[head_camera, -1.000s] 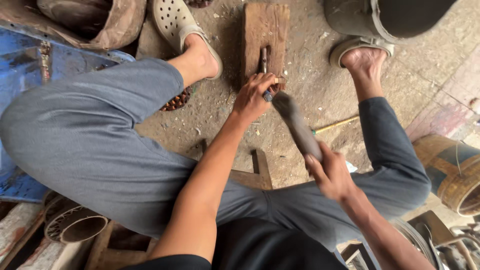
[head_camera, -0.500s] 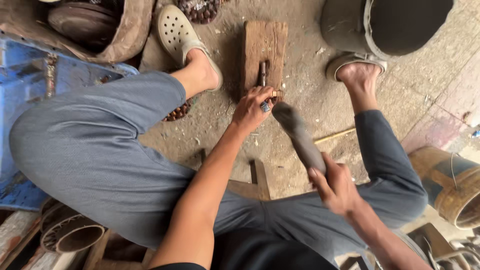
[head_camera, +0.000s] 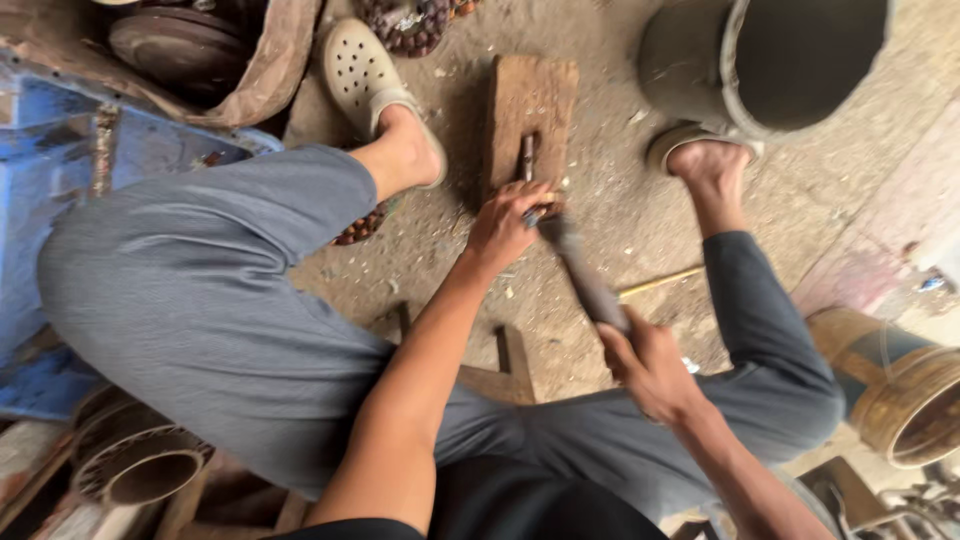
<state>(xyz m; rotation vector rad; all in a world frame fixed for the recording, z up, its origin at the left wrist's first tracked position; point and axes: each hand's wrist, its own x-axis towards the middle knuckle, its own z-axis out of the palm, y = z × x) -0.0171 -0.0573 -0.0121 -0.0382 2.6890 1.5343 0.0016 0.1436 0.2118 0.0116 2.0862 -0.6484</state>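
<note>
My left hand (head_camera: 508, 226) pinches a small object against the near end of a worn wooden block (head_camera: 530, 100) on the ground, beside a short metal rod (head_camera: 526, 158) lying on the block. My right hand (head_camera: 648, 362) grips the handle of a hammer-like tool (head_camera: 585, 278). The tool's blurred head is down at the block, right next to my left fingers. I sit low with both knees spread, in grey trousers, feet either side of the block.
A large dark metal bucket (head_camera: 770, 60) stands at the far right by my right foot. A blue metal frame (head_camera: 60, 150) and a rusty basin (head_camera: 190, 50) lie left. Pipe sections (head_camera: 140, 465) sit lower left, a round drum (head_camera: 900, 390) lower right.
The tool has swung down from a raised angle onto the block beside my left fingers. My right hand dropped slightly with it. The left hand stayed put.
</note>
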